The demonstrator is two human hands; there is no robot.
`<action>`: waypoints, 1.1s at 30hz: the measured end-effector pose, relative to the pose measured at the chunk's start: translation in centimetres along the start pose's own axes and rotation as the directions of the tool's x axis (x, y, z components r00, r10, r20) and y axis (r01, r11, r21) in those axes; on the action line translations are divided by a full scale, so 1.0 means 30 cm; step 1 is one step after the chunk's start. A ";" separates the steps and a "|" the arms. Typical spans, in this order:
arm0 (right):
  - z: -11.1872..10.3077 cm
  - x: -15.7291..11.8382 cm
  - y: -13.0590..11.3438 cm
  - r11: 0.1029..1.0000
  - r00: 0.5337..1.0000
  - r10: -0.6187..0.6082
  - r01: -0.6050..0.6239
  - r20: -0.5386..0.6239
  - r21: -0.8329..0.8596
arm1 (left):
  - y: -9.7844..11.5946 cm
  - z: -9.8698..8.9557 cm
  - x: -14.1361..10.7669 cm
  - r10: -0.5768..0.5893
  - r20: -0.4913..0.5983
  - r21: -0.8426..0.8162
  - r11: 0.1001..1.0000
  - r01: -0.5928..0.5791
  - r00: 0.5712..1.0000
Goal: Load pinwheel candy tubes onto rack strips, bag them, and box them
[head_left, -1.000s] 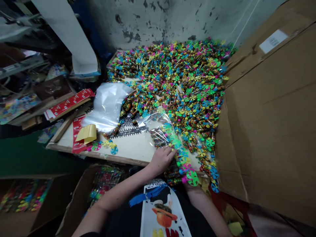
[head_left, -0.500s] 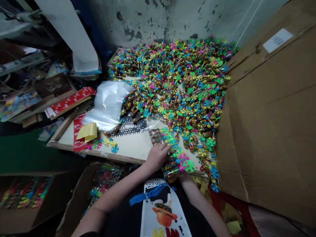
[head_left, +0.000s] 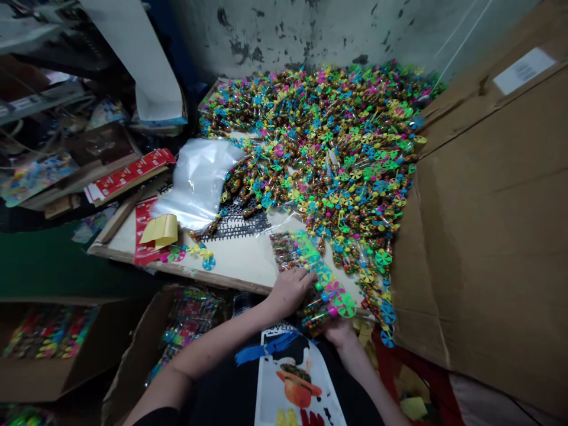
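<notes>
A clear plastic bag [head_left: 290,242] lies slanted at the table's front edge, filled with a row of candy-filled tubes topped by green, blue and pink pinwheels. My left hand [head_left: 293,290] rests over its middle, fingers curled onto the plastic. Under the near end, by the pink and green pinwheels, is my right hand [head_left: 338,330]; the bag hides its fingers, and it appears to support that end. Just beyond spreads a big heap of loose pinwheel candy tubes [head_left: 319,142].
Flat clear bags [head_left: 197,183] lie left of the heap, near a folded yellow paper [head_left: 160,231] and red printed cards [head_left: 144,236]. A large cardboard box [head_left: 483,213] borders the right side. Open cartons [head_left: 133,349] with packed bags stand below left.
The view has shifted slightly. My left hand has slid a little toward the near end of the bag, and more of my right hand shows beneath it.
</notes>
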State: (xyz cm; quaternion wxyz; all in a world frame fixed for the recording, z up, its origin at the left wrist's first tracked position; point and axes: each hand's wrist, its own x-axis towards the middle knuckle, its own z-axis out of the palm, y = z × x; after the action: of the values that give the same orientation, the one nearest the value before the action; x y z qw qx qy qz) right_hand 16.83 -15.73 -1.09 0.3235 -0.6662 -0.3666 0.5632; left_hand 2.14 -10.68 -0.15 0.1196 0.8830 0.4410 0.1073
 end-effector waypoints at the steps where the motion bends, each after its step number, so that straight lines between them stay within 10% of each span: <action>1: 0.003 -0.001 -0.008 0.997 0.998 0.047 -0.049 0.037 0.063 | 0.004 0.000 0.003 -0.002 0.003 -0.009 1.000 0.002 1.000; 5: 0.026 0.005 -0.023 0.827 0.979 0.174 -0.205 0.109 0.523 | 0.021 -0.010 0.040 -0.051 0.078 -0.033 0.998 0.054 0.996; 11: 0.010 0.012 0.000 0.477 0.923 0.374 -0.106 -0.092 0.873 | 0.047 -0.032 0.110 -0.116 0.225 -0.019 0.992 0.124 0.967; 25: 0.045 0.028 0.056 0.717 0.923 0.222 0.063 -0.314 0.694 | 0.102 -0.016 0.144 -0.010 0.249 -0.017 1.000 0.015 0.969; 33: 0.056 0.057 0.047 0.640 0.928 0.267 0.030 -0.259 0.767 | 0.081 -0.002 0.093 0.005 0.207 -0.001 1.000 -0.005 0.978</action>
State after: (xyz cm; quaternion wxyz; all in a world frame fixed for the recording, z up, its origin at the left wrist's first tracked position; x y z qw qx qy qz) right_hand 15.52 -14.99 -3.42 0.5937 -0.5804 0.0119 0.5573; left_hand 5.58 -9.83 0.90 0.1649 0.8905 0.4239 0.0152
